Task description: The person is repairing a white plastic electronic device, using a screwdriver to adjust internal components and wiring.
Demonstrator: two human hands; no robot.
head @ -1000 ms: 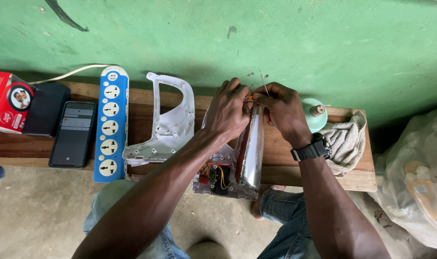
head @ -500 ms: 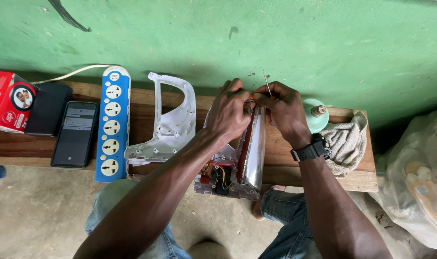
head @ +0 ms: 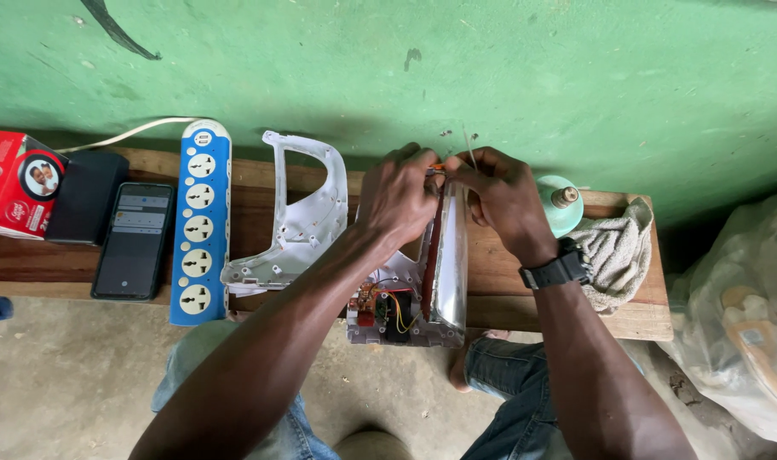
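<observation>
Hands barely shifted: left hand (head: 399,198) and right hand (head: 501,194) pinching upright lamp (head: 446,255) top, long axis toward wall.

Head view, steeply down, close

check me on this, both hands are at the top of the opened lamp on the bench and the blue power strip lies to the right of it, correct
Not quite. In the head view the blue power strip lies to the left of the opened lamp, beyond the loose white cover. The rest holds: the left hand and right hand meet at the lamp's top end on the bench.
</observation>
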